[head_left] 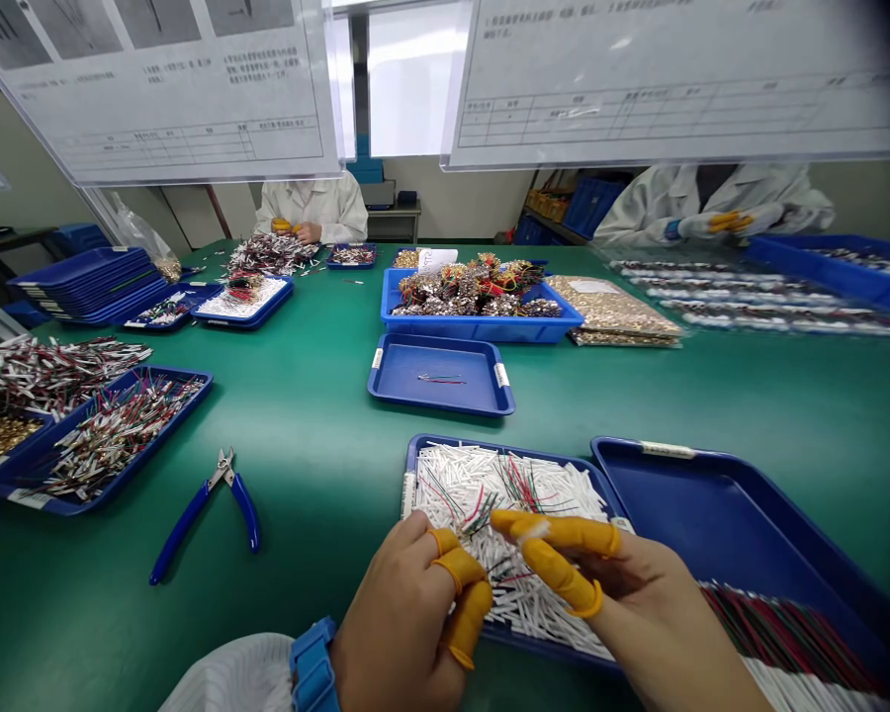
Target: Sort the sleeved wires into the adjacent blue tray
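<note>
The left hand (404, 623) and the right hand (638, 593) are both over a pile of short white tubes (475, 485) with thin red and green wires (523, 485). Their fingers are bent, and the tips are close together. Yellow finger covers (464, 615) are on some of the fingers. A few wires pass between the hands, but I cannot tell if either hand is gripping any.

A blue strap (312, 665) goes around the left wrist. The pile lies in a blue tray (413, 465) on a green table (304, 415). Just right of it is a second blue tray (712, 524) with a white label (666, 450), but I cannot read the label. Blue-handled cutters (246, 511) lie to the left.

Farther off, a small blue tray (439, 394) holds a few thin wires. Behind it, a bigger blue tray (482, 323) holds a heap of wires with gold bits. Past the table sit a co-worker in a white coat (311, 210) and another co-worker (712, 203). Printed sheets (170, 99) hang up high, and their writing is too small to read.
</note>
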